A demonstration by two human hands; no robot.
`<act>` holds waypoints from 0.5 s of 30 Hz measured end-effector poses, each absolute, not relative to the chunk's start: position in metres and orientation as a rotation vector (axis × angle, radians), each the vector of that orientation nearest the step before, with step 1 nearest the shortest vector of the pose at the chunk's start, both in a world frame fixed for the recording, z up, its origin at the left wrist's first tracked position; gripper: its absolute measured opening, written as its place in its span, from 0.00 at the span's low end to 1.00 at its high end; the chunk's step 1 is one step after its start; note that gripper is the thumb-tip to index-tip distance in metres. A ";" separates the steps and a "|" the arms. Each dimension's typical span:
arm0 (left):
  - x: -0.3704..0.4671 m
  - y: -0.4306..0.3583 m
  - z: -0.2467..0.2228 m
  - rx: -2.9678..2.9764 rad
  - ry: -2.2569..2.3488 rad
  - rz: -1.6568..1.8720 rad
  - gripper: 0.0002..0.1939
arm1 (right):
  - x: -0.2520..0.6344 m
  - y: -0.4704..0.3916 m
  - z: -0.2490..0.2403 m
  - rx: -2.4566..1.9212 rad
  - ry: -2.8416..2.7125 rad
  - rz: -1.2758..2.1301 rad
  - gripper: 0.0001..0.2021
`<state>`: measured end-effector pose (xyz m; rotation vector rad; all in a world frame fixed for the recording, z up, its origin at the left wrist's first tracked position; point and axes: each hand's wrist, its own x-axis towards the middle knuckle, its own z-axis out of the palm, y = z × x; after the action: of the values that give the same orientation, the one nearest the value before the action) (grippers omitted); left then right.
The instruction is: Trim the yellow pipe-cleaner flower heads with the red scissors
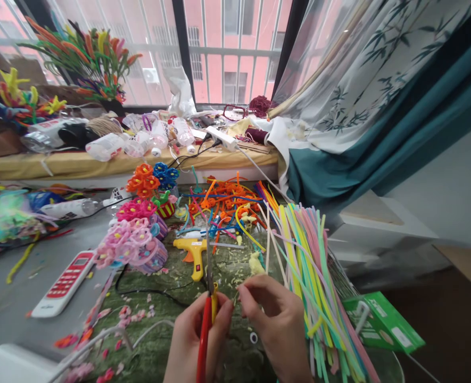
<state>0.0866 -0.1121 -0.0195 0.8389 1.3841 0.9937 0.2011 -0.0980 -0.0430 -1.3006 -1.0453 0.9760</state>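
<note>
Red-handled scissors [205,330] are in my left hand [195,335], their blades pointing up and away, with a short yellow piece [214,300] beside them at the fingers. My right hand [277,324] is just to the right, thumb and fingertips pinched together close to the left fingertips. Something thin and dark shows between the two hands, too small to name. Just beyond the blades lies a yellow glue gun [195,252]. A small googly eye [253,338] rests on the green mat [163,330] between my wrists.
Many pastel pipe cleaners [307,255] lie to the right, beside a green box [382,322]. Pipe-cleaner flowers [133,239] stand left of the glue gun. A red-and-white remote-like device [63,284] lies farther left. Orange pieces [231,199] cover the back of the mat.
</note>
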 end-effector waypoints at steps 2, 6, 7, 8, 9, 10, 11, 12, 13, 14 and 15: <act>0.089 -0.111 -0.021 0.789 1.325 1.008 0.25 | 0.201 -0.097 -0.043 -1.292 -1.007 0.987 0.07; 0.088 -0.108 -0.021 0.667 1.125 0.945 0.28 | 0.200 -0.094 -0.044 -1.228 -0.939 1.069 0.07; 0.087 -0.107 -0.021 0.640 1.092 0.920 0.28 | 0.199 -0.093 -0.044 -1.209 -0.923 1.098 0.06; 0.085 -0.107 -0.021 0.614 1.073 0.899 0.28 | 0.200 -0.093 -0.044 -1.189 -0.907 1.128 0.06; 0.084 -0.107 -0.021 0.587 1.065 0.884 0.28 | 0.200 -0.092 -0.045 -1.168 -0.889 1.157 0.06; 0.082 -0.106 -0.021 0.561 1.056 0.869 0.28 | 0.200 -0.092 -0.045 -1.146 -0.876 1.190 0.06; 0.081 -0.106 -0.021 0.535 1.042 0.855 0.27 | 0.200 -0.092 -0.045 -1.125 -0.867 1.226 0.06; 0.079 -0.106 -0.021 0.516 1.027 0.848 0.27 | 0.201 -0.092 -0.045 -1.104 -0.865 1.265 0.06; 0.077 -0.106 -0.021 0.505 1.013 0.841 0.26 | 0.201 -0.091 -0.045 -1.086 -0.864 1.293 0.06; 0.075 -0.106 -0.021 0.503 0.999 0.829 0.25 | 0.202 -0.091 -0.046 -1.070 -0.868 1.311 0.06; 0.074 -0.107 -0.021 0.505 0.990 0.812 0.25 | 0.202 -0.090 -0.046 -1.059 -0.875 1.319 0.06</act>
<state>0.0738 -0.1066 -0.0212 0.5051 0.9896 0.8119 0.2017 -0.0903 -0.0459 -1.0594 -0.8748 1.3190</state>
